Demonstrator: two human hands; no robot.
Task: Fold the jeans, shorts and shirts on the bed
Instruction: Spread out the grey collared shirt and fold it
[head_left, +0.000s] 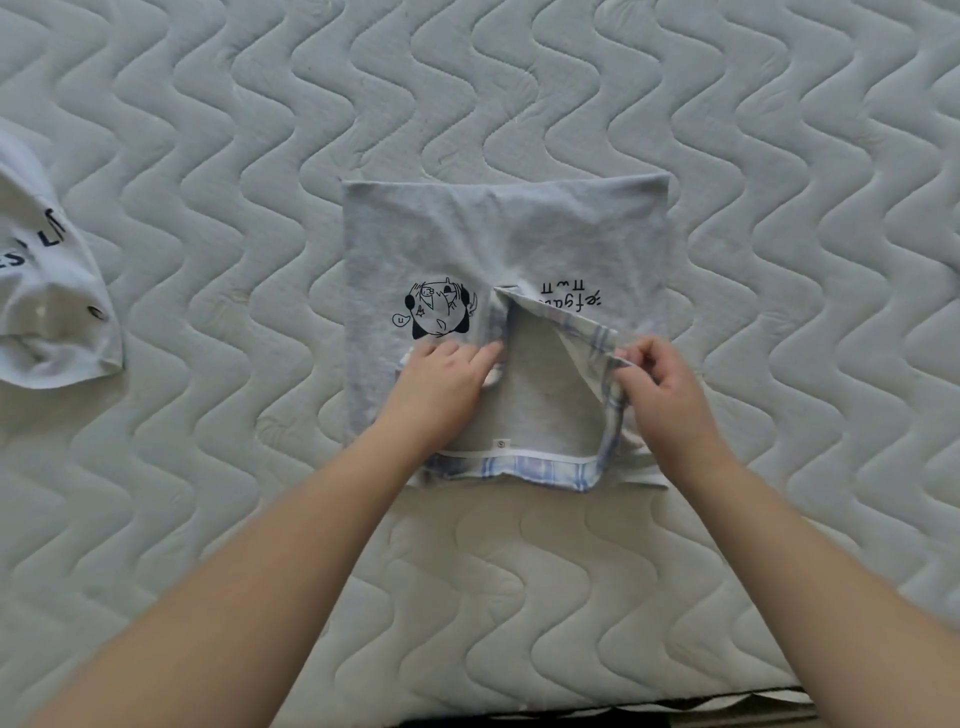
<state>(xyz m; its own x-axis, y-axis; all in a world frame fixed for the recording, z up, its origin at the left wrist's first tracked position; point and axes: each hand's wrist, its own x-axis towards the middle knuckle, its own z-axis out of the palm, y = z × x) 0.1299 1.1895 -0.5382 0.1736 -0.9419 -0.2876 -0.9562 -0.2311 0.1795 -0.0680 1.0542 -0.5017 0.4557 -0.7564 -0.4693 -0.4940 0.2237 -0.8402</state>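
Head view: right hand (655, 382) pinching plaid collar flap (592, 338) of grey shirt (498, 234), left hand (447, 374) flat just beside, pressing placket; shirt stretching straight away from both, equally near.

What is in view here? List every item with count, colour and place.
grey shirt: one, light grey with a black cartoon print and black lettering, blue-and-white plaid collar trim, lying flat mid-bed.
white garment: one, white with dark lettering, crumpled at the left edge, partly out of frame.
mattress: one, pale grey with wavy quilting, under everything.
left hand: one, fingers flat, pressing the shirt beside the neck opening.
right hand: one, pinching the plaid collar edge and lifting it open.
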